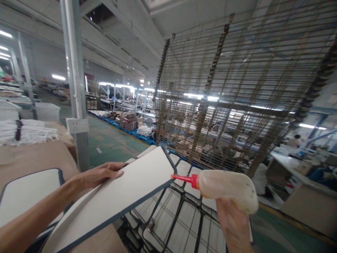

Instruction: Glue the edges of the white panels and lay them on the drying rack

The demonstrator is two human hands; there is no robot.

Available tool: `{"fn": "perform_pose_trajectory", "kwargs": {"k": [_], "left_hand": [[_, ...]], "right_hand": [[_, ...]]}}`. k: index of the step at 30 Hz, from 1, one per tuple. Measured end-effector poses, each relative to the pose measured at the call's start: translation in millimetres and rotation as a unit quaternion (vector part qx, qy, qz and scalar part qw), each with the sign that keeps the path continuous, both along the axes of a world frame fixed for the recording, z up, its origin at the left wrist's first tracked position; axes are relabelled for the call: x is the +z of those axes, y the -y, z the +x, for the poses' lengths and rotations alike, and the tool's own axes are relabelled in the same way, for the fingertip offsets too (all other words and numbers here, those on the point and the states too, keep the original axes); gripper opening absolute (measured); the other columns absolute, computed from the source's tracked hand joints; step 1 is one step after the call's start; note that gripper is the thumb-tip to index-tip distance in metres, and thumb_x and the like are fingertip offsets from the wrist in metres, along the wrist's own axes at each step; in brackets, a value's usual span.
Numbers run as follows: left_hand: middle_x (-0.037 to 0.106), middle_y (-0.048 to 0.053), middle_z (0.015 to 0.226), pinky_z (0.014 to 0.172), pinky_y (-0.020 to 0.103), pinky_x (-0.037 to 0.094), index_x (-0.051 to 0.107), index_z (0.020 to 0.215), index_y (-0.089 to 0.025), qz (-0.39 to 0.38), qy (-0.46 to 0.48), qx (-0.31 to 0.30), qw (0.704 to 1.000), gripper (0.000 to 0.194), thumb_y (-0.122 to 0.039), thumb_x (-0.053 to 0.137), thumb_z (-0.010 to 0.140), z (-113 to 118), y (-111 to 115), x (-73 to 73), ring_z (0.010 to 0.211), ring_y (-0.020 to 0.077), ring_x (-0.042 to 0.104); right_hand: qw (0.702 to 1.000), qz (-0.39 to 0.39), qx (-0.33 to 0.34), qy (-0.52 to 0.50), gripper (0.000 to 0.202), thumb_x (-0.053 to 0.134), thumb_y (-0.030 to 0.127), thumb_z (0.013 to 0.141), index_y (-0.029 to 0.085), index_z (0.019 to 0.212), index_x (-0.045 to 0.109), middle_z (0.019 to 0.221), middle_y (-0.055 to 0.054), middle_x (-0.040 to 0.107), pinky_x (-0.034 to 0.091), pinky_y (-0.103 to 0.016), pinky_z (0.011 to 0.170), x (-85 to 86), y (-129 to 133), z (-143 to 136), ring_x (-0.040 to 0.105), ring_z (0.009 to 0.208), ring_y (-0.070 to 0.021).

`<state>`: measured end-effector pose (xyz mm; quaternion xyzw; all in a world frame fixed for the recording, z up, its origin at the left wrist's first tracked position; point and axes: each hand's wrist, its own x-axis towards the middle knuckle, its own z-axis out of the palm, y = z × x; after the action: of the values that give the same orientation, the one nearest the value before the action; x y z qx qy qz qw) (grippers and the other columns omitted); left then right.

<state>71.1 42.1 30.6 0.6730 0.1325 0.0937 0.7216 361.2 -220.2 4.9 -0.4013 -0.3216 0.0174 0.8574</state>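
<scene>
My left hand (pixel 106 173) grips the far edge of a white panel (pixel 123 196) with a dark blue rim, the thumb lying on its white face. The panel is tilted toward me. In my right hand (pixel 234 221) is a cloudy plastic glue bottle (pixel 228 188), lying nearly level with its red nozzle pointing left. The nozzle tip is at the panel's right corner, on or very close to the dark rim. Most of the right hand's fingers are hidden behind the bottle. A similar white panel (pixel 31 189) with a dark rim lies at the left.
A wire drying rack (pixel 237 98) rises tilted on the right, with several rimmed panels (pixel 181 214) on its lower part. A metal post (pixel 76 77) with a socket box (pixel 77 125) stands left of centre. Brown board (pixel 50 158) and white strips (pixel 34 130) lie at left.
</scene>
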Motion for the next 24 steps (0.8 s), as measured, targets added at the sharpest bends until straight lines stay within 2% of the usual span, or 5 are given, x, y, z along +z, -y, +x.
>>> {"fn": "perform_pose_trajectory", "kwargs": {"k": [6,10,14,18,24], "left_hand": [[0.068,0.010,0.116,0.077,0.029,0.053,0.050,0.136,-0.022,-0.010,0.029,0.016,0.999,0.063,-0.040,0.066,0.078,1.7,-3.7,-24.8,0.094,0.0252,0.068],[0.069,0.009,0.116,0.075,0.026,0.054,0.055,0.132,-0.022,-0.020,0.038,0.034,0.998,0.061,-0.041,0.068,0.076,3.3,-0.1,-36.3,0.093,0.0234,0.068],[0.071,0.009,0.113,0.074,0.026,0.055,0.060,0.127,-0.022,-0.059,0.046,0.063,0.995,0.059,-0.042,0.072,0.073,5.7,8.3,-39.9,0.090,0.0226,0.069],[0.074,0.007,0.104,0.068,0.022,0.054,0.068,0.115,-0.022,-0.097,0.048,0.114,0.988,0.051,-0.040,0.078,0.068,7.9,16.8,-38.9,0.082,0.0192,0.070],[0.075,0.007,0.101,0.064,0.022,0.054,0.070,0.109,-0.021,-0.118,0.066,0.113,0.984,0.052,-0.041,0.081,0.063,9.9,20.7,-43.1,0.074,0.0171,0.069]], "right_hand": [[1.000,0.013,-0.021,0.012,0.056,0.076,0.018,0.065,0.029,0.118,0.059,0.106,-0.002,0.071,0.059,-0.029,0.074,12.9,-5.5,-10.6,0.068,0.093,-0.0223],[0.999,0.031,-0.018,0.015,0.049,0.077,0.017,0.064,0.026,0.111,0.063,0.096,-0.002,0.073,0.057,-0.025,0.073,17.4,-11.3,-13.9,0.069,0.082,-0.0184],[0.999,0.041,-0.024,0.010,0.052,0.080,0.020,0.061,0.022,0.109,0.062,0.096,-0.005,0.072,0.057,-0.032,0.077,12.1,-22.5,-11.7,0.069,0.083,-0.0205],[0.998,0.048,-0.040,0.003,0.054,0.080,0.021,0.058,0.019,0.109,0.063,0.094,-0.006,0.072,0.057,-0.032,0.076,11.8,-32.1,-13.9,0.068,0.085,-0.0219],[0.999,0.051,-0.011,-0.015,0.062,0.081,0.019,0.053,0.020,0.111,0.063,0.104,-0.008,0.070,0.057,-0.034,0.077,20.4,-40.0,-24.4,0.065,0.099,-0.0265]]}}
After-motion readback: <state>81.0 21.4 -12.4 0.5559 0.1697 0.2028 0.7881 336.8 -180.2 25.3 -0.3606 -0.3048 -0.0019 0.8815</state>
